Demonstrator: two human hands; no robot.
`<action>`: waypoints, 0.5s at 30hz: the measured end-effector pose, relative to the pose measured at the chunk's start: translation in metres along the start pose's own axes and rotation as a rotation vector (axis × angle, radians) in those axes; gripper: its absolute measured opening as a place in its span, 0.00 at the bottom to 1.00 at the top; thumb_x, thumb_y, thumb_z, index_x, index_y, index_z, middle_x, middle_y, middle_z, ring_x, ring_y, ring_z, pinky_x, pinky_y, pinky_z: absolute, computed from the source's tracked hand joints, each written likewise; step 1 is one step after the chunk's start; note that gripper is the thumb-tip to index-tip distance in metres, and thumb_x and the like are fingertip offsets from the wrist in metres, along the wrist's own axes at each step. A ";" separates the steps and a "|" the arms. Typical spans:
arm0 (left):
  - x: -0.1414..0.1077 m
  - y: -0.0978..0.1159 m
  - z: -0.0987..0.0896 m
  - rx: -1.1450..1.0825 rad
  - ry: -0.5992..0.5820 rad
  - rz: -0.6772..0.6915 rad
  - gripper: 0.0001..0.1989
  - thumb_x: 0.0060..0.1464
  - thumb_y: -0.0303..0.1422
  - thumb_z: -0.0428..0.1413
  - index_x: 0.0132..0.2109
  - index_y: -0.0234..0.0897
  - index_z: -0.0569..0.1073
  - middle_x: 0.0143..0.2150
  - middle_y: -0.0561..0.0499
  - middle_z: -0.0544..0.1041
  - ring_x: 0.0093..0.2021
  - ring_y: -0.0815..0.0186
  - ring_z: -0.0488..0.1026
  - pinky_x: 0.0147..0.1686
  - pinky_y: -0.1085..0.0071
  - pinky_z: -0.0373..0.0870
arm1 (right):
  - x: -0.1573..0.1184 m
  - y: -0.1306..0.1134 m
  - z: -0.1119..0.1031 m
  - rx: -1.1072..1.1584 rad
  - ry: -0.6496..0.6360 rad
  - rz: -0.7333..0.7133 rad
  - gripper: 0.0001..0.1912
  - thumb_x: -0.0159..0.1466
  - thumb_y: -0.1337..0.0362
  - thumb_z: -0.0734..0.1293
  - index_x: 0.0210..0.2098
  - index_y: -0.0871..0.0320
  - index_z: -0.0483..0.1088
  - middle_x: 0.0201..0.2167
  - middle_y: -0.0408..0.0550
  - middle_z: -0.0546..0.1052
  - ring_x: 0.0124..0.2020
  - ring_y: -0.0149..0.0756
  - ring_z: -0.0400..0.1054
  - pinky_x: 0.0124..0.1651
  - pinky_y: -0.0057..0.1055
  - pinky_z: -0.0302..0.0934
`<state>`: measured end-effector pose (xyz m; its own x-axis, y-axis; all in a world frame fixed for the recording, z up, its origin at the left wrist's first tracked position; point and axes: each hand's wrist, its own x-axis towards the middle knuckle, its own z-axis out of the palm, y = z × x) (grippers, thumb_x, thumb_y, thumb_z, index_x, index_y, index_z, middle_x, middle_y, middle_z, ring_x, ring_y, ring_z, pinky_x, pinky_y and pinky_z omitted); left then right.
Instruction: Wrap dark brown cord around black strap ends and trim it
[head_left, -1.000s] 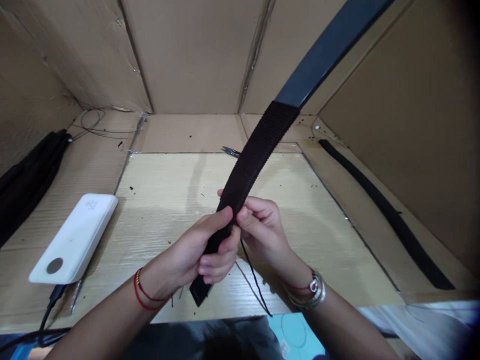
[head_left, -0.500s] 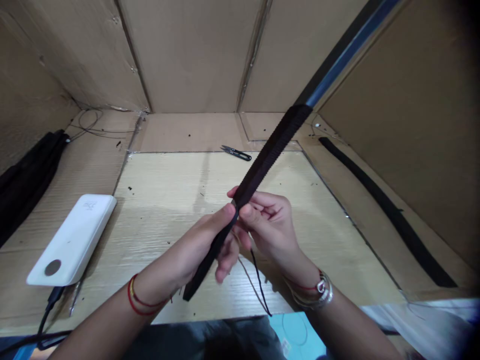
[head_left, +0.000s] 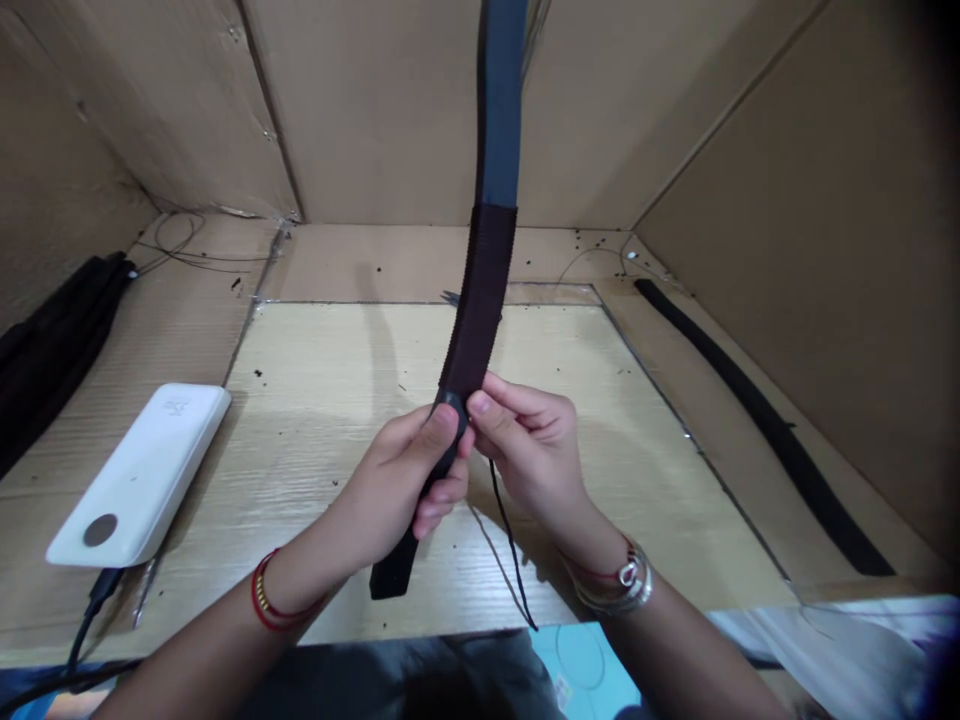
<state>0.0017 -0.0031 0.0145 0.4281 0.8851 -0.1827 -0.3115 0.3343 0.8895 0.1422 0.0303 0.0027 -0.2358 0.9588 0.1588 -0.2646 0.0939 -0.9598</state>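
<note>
My left hand [head_left: 409,480] is closed round the lower part of a long, slightly curved black strip [head_left: 501,120], its thumb pressed on the front face. The strip stands nearly upright, its top beyond the view. Tight turns of dark brown cord cover its middle as a wrapped band [head_left: 480,290]. At the lower right edge of this band, my right hand [head_left: 529,440] is closed in a pinch on the dark cord [head_left: 504,520], whose loose length hangs below towards the board's front edge. The fingertips hide the exact spot pinched.
Behind the strip lie small thread snips [head_left: 450,297], mostly hidden. A white power bank [head_left: 142,470] with a cable rests at left, near black cloth [head_left: 60,350]. Another black strip [head_left: 765,425] lies along the right. Cardboard walls [head_left: 375,110] enclose the back and sides.
The held strip has swung from leaning right to nearly upright and turned its broad face towards me. My left fingers now wrap round it. The strip now covers most of the snips.
</note>
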 end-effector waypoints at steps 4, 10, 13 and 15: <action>0.001 0.005 0.000 -0.040 -0.013 -0.058 0.21 0.62 0.52 0.48 0.34 0.37 0.65 0.17 0.61 0.59 0.14 0.78 0.53 0.12 0.84 0.53 | 0.000 -0.002 0.002 -0.082 0.068 -0.077 0.13 0.61 0.57 0.71 0.27 0.61 0.76 0.16 0.38 0.58 0.18 0.21 0.46 0.19 0.21 0.41; -0.002 0.007 -0.002 -0.155 -0.078 -0.187 0.26 0.61 0.54 0.45 0.27 0.36 0.65 0.13 0.59 0.60 0.10 0.76 0.53 0.08 0.82 0.57 | 0.000 -0.001 0.002 -0.016 -0.015 -0.055 0.13 0.61 0.57 0.72 0.28 0.62 0.75 0.15 0.36 0.54 0.17 0.20 0.41 0.18 0.21 0.37; -0.003 0.005 -0.006 -0.264 -0.208 -0.268 0.29 0.61 0.55 0.42 0.25 0.36 0.65 0.11 0.57 0.61 0.09 0.76 0.53 0.07 0.81 0.57 | 0.000 -0.001 -0.001 0.102 -0.125 0.100 0.16 0.58 0.54 0.74 0.32 0.63 0.76 0.15 0.35 0.55 0.16 0.19 0.40 0.18 0.21 0.36; -0.003 0.002 -0.007 -0.354 -0.333 -0.295 0.31 0.61 0.56 0.40 0.24 0.36 0.65 0.11 0.56 0.61 0.08 0.75 0.53 0.07 0.80 0.57 | 0.000 -0.001 -0.003 0.196 -0.229 0.198 0.20 0.56 0.51 0.74 0.37 0.63 0.77 0.14 0.34 0.53 0.15 0.19 0.39 0.18 0.21 0.35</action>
<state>-0.0063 -0.0026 0.0135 0.7667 0.6069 -0.2093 -0.3789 0.6910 0.6156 0.1454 0.0309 0.0030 -0.4978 0.8662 0.0431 -0.3621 -0.1624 -0.9179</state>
